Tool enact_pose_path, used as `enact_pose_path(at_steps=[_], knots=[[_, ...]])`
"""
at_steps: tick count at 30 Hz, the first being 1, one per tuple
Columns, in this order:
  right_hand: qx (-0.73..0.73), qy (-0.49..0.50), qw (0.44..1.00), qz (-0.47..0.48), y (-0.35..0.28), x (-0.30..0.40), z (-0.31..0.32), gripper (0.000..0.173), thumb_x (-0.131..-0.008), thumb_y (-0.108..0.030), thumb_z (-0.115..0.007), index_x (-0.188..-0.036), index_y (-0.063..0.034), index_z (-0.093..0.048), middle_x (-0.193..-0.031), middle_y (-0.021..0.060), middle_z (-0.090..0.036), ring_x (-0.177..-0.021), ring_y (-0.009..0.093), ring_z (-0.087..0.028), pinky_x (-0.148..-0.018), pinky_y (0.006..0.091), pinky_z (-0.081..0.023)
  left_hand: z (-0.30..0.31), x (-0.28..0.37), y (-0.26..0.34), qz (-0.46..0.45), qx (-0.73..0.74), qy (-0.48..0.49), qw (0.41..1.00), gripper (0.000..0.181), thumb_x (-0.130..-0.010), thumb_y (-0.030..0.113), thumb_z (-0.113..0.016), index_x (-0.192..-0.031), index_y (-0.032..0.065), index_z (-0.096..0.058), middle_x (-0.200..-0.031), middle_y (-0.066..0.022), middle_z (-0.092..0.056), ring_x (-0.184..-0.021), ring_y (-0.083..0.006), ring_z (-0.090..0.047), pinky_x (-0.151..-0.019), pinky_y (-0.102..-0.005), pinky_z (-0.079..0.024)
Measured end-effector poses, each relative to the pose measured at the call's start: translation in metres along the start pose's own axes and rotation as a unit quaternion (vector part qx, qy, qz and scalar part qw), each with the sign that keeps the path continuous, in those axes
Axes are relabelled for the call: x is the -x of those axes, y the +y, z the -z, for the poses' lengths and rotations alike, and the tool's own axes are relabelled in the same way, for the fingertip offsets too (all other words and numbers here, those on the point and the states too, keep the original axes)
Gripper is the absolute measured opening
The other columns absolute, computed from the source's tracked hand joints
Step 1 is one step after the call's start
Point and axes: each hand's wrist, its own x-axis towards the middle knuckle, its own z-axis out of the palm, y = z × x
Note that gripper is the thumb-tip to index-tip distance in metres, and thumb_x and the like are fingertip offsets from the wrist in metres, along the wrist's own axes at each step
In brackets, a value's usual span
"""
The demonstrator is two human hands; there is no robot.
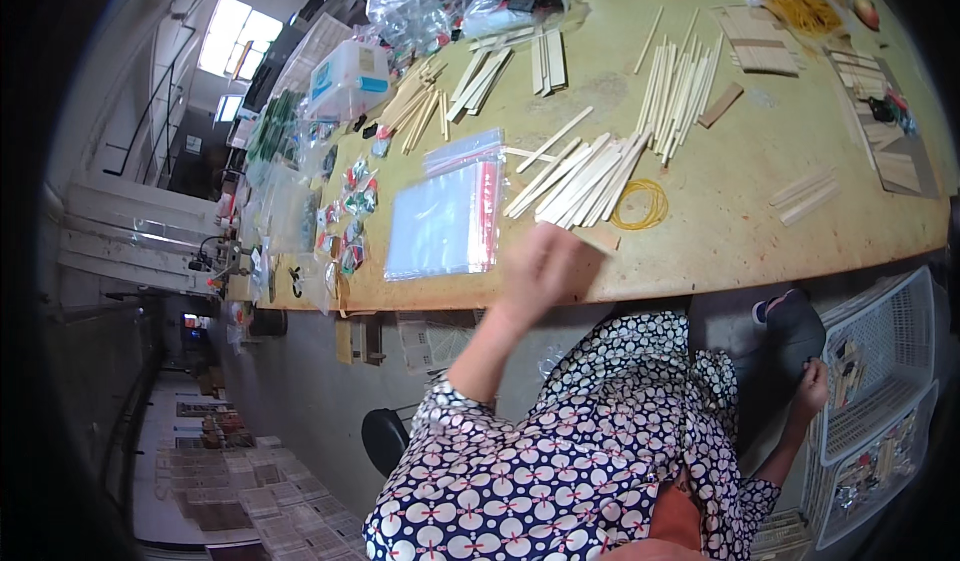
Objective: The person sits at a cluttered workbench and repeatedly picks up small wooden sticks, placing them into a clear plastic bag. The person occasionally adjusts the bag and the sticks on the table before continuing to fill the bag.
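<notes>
My left hand (541, 264), blurred by motion, is over the table's near edge, just below a fanned pile of flat wooden sticks (589, 178). Whether it holds anything cannot be made out. Down at my right side, near the white plastic baskets, is my right hand (814, 384), its fingers curled; its grip is unclear. A stack of clear zip bags (442, 219) with red strips lies left of the sticks. Yellow rubber bands (641, 204) lie right of them, and a bundle of thin round wooden sticks (675, 95) lies beyond.
A plastic basket (877, 366) with packed parts stands at the right, another (874, 471) below it. Small bagged parts (356, 208), a lidded plastic box (349, 80) and a bag of rubber bands (802, 5) are on the table (735, 246). A black stool (385, 441) stands at the left.
</notes>
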Motion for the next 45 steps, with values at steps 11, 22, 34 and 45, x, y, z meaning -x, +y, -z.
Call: enact_pose_path(at_steps=[11,22,34,45], knots=[[0.006,-0.195,0.981,0.008,-0.130,-0.024,0.004,0.013,-0.096,-0.007,-0.055,-0.099,0.0022,-0.064,-0.085,0.0232,-0.066,-0.079,0.034,-0.069,-0.070,0.0381,-0.052,0.104,-0.070,-0.211,0.005,-0.227,0.053,0.972,0.016,-0.082,0.005,-0.066,-0.097,0.0059,-0.071,-0.091,-0.0090,-0.072,-0.093,-0.0279,-0.065,-0.080,-0.0377,-0.051],[0.064,-0.229,0.971,0.042,-0.154,-0.014,0.004,0.017,-0.095,-0.012,-0.056,-0.094,0.0038,-0.063,-0.083,0.0244,-0.065,-0.080,0.040,-0.066,-0.070,0.0400,-0.050,0.153,-0.093,-0.274,0.070,-0.020,0.285,0.956,0.007,-0.090,0.012,-0.070,-0.094,0.0060,-0.071,-0.075,0.0034,-0.065,-0.070,-0.0037,-0.056,-0.062,-0.0217,-0.045],[-0.004,-0.270,0.960,0.076,-0.152,-0.020,-0.036,0.017,-0.095,-0.015,-0.056,-0.098,-0.0004,-0.064,-0.088,0.0255,-0.064,-0.085,0.045,-0.063,-0.071,0.0446,-0.050,0.136,0.002,-0.091,0.021,-0.420,0.099,0.902,0.015,-0.081,0.006,-0.071,-0.094,0.0120,-0.066,-0.087,-0.0061,-0.066,-0.081,-0.0250,-0.066,-0.068,-0.0366,-0.053],[0.026,-0.247,0.963,0.104,-0.109,0.010,-0.029,0.016,-0.097,-0.017,-0.054,-0.089,-0.0035,-0.057,-0.080,0.0257,-0.060,-0.078,0.047,-0.061,-0.064,0.0548,-0.044,0.087,0.040,-0.138,0.308,0.054,0.035,0.949,0.017,-0.087,0.014,-0.075,-0.089,0.0004,-0.065,-0.077,0.0003,-0.063,-0.064,-0.0066,-0.054,-0.058,-0.0218,-0.045]])
